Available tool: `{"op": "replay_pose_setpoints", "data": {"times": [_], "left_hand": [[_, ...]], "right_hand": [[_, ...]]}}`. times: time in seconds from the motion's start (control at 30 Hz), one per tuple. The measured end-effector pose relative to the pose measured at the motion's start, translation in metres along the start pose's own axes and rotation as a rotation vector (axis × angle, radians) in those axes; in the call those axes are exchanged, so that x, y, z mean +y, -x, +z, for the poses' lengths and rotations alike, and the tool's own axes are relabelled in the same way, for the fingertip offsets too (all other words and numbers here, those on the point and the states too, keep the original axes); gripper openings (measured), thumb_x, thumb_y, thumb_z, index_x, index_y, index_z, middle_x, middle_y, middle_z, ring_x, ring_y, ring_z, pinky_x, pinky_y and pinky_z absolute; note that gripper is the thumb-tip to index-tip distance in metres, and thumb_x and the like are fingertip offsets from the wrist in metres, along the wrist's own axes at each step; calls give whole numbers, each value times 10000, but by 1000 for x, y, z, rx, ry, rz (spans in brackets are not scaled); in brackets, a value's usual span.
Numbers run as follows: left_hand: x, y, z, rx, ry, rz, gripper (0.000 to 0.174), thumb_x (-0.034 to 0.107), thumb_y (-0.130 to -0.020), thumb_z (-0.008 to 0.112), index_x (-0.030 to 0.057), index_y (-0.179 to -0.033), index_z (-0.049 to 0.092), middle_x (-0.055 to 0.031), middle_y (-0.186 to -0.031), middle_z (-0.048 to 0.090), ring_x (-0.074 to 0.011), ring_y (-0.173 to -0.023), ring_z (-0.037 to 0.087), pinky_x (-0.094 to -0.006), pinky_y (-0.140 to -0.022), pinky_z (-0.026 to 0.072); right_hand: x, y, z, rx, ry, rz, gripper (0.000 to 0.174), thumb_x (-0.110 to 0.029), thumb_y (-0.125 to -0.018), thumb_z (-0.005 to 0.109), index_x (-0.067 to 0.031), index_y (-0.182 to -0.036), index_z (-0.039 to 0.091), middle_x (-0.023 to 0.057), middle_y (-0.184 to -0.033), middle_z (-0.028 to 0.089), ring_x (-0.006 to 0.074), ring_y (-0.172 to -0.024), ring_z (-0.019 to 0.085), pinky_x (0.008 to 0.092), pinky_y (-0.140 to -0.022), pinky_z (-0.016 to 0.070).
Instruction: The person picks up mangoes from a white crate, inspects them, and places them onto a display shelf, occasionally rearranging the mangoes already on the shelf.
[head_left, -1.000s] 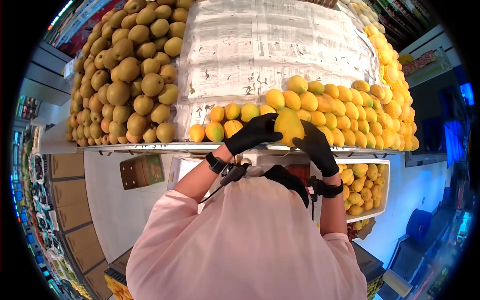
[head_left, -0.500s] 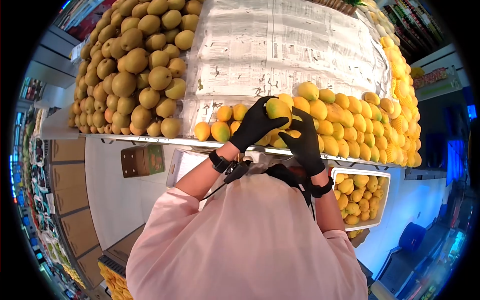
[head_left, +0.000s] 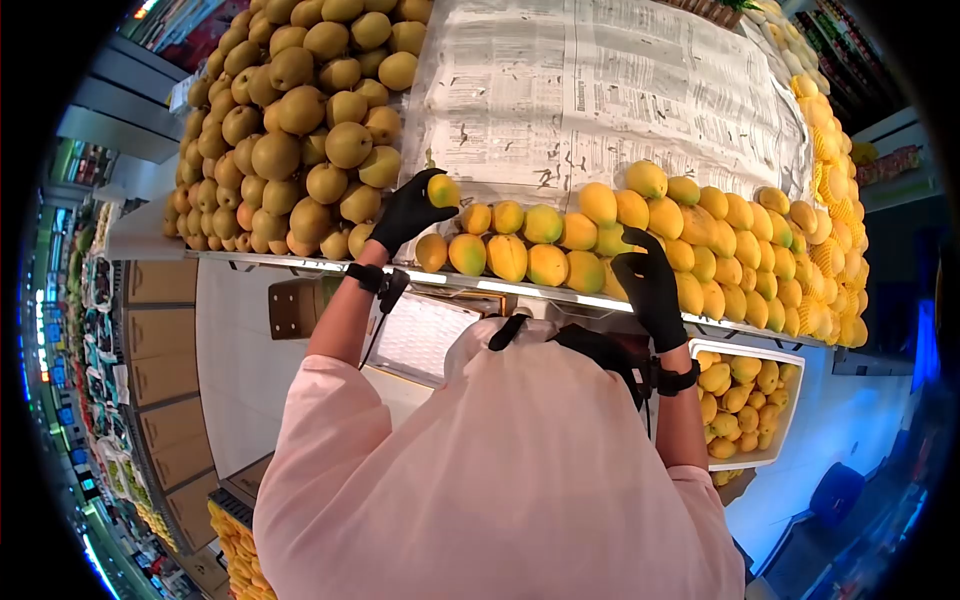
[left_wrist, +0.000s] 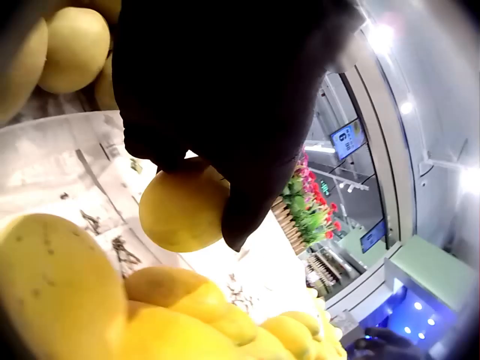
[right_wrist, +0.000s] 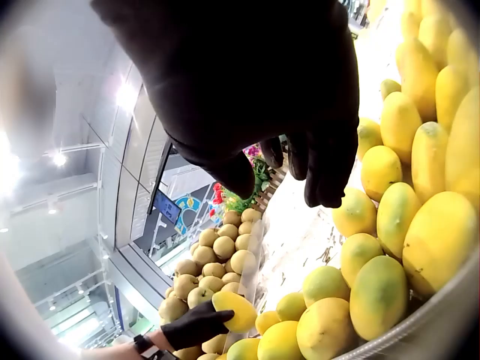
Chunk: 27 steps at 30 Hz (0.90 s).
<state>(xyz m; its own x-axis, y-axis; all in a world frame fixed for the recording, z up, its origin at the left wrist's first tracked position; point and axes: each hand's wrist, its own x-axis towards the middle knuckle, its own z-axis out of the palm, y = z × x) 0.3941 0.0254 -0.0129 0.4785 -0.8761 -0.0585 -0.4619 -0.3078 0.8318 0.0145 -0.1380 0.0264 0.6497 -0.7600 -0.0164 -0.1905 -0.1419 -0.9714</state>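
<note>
Black-gloved L hand (head_left: 408, 212) pinches a small yellow oval mango (head_left: 443, 191) btwn thumb & fingers, closed snugly on it, at the L end of the stacked rows of yellow-green oval mangoes (head_left: 547, 265), nr the heap of round brown-skinned fruit (head_left: 300, 110); can't tell if it touches the printed white newspaper sheets (head_left: 510, 110). Black-gloved R hand (head_left: 656, 297) has hold of nothing, thumb & fingers loosely curved w/ a gap btwn, by the rows' middle; white box (head_left: 788, 425) w/ more mangoes sits below, R side.
</note>
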Motion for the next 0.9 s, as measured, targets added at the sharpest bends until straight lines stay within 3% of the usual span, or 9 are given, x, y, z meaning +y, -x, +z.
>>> {"op": "replay_pose_setpoints", "data": {"times": [0.17,0.3,0.4,0.5,0.9], "left_hand": [[-18,-2,-3,-128,-221,60,673,264,-719,816,81,-1296,521,-96,-1156,650,-187,-1062,614,-327,-944,477],[-35,-11,0,-232,-216,89,661,251,-709,813,96,-1281,521,-118,-1166,644,-234,-1084,615,-339,-941,476],[-35,-15,2,-271,-335,124,675,275,-691,810,105,-1273,515,-146,-1168,636,-312,-1074,614,-380,-925,484],[-30,-18,-2,-359,-354,94,692,196,-697,814,114,-1305,494,-122,-1190,628,-255,-1104,597,-356,-962,458],[-38,-28,-15,-576,-194,54,690,146,-724,823,89,-1331,501,-89,-1275,585,-197,-1170,527,-331,-1005,428]], "right_hand": [[2,9,-4,37,54,-18,443,-56,-848,669,-81,-1266,525,42,-1114,612,129,-866,632,278,-781,504],[7,16,-5,66,-29,26,445,-46,-851,664,-80,-1272,525,48,-1113,611,126,-859,622,273,-773,498],[7,21,-6,85,-9,46,452,-37,-852,661,-78,-1281,522,52,-1112,611,121,-848,612,270,-769,493],[6,26,-6,100,-37,57,448,-34,-855,658,-74,-1280,522,52,-1106,611,117,-834,604,268,-764,491],[11,41,-4,155,-35,76,420,-40,-860,656,-55,-1260,527,38,-1111,603,116,-851,592,263,-763,487]]}}
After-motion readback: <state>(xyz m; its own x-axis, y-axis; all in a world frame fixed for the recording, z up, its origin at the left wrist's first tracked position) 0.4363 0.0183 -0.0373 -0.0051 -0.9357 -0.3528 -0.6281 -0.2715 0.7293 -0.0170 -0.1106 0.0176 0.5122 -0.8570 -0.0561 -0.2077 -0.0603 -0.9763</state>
